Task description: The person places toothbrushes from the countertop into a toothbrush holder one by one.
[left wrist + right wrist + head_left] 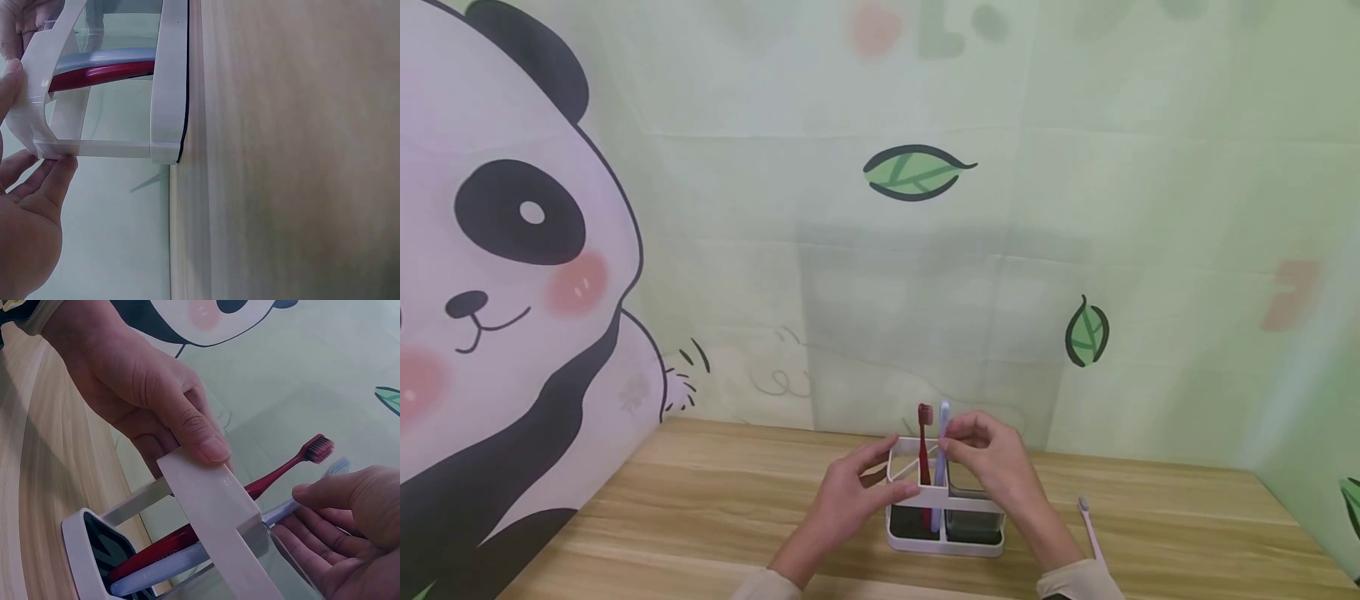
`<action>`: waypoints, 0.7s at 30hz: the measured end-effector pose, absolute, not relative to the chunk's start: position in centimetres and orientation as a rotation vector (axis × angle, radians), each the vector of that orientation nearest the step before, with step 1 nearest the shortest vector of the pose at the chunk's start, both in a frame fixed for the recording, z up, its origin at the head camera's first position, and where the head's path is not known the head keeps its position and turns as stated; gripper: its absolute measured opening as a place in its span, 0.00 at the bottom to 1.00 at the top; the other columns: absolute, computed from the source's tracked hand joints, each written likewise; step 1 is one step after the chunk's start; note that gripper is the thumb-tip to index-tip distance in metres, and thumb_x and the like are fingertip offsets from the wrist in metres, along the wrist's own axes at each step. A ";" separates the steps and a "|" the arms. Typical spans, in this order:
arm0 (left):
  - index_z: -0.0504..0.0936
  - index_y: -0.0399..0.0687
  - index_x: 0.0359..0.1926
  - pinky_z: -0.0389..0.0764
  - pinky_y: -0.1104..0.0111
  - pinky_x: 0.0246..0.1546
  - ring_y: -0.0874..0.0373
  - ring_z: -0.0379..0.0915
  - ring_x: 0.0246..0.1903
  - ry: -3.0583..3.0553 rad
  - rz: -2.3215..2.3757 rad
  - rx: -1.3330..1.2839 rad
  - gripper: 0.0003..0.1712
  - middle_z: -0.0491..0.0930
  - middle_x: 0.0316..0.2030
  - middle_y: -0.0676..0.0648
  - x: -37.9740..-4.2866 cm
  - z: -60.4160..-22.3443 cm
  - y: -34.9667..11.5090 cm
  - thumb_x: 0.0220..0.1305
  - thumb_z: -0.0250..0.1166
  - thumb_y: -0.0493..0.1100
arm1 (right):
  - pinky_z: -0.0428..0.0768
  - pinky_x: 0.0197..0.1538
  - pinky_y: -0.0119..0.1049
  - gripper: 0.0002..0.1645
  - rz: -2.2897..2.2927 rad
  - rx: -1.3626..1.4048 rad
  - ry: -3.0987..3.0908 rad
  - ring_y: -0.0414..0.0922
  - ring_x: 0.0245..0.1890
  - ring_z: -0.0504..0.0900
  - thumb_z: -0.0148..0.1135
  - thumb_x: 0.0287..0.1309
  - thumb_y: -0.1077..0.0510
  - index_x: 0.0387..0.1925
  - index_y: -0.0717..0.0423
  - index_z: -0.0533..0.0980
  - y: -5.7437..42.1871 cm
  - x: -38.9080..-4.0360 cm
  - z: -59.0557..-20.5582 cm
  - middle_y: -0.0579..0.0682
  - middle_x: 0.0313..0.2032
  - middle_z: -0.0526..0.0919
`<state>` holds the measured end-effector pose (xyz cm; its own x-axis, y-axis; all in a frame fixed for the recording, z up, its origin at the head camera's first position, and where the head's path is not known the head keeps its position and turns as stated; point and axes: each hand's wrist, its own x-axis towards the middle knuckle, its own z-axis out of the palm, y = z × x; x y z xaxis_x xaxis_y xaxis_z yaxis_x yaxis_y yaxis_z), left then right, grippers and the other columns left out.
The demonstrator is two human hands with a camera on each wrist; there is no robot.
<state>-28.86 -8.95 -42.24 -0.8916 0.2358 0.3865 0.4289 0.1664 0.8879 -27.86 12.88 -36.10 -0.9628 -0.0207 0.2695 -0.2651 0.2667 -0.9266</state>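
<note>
A white toothbrush holder [972,503] with a dark base stands on the table. My left hand [850,493] grips its upper frame at the left corner, thumb in front and fingers on the side. In its left section a red toothbrush [923,450] leans upright, bristles at the top. Right beside it stands a light blue toothbrush [164,567], its lower end down on the dark base. The thumb and fingers of my right hand [992,457] pinch this blue toothbrush near its head, above the frame.
To the right, a pale pink toothbrush [1091,532] lies on the wooden table [722,500], partly behind the right sleeve. A clear greyish cup [973,525] sits in the holder's right section. Behind the table hangs a green cloth [737,208] with a printed panda.
</note>
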 end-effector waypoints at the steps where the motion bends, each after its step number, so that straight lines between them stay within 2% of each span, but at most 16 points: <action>1: 0.76 0.34 0.71 0.82 0.53 0.63 0.36 0.74 0.66 -2.271 -1.818 -0.658 0.40 0.77 0.66 0.33 -28.9 -42.2 -9.0 0.63 0.80 0.45 | 0.88 0.55 0.45 0.10 1.767 0.272 -2.331 0.50 0.48 0.88 0.73 0.64 0.66 0.45 0.63 0.83 12.9 -27.9 -36.1 0.51 0.41 0.89; 13: 0.76 0.33 0.71 0.83 0.58 0.61 0.36 0.75 0.66 -2.263 -1.847 -0.642 0.41 0.77 0.66 0.32 -28.7 -42.3 -8.9 0.62 0.81 0.44 | 0.87 0.58 0.45 0.16 1.685 0.278 -2.404 0.51 0.52 0.86 0.73 0.68 0.58 0.52 0.62 0.82 15.1 -27.4 -35.7 0.52 0.48 0.88; 21: 0.76 0.34 0.71 0.83 0.56 0.61 0.36 0.75 0.66 -2.283 -1.824 -0.620 0.41 0.77 0.66 0.32 -28.6 -42.2 -8.9 0.62 0.81 0.45 | 0.86 0.58 0.43 0.17 1.512 0.285 -2.453 0.52 0.53 0.86 0.72 0.69 0.57 0.54 0.63 0.82 17.7 -26.6 -34.5 0.53 0.49 0.89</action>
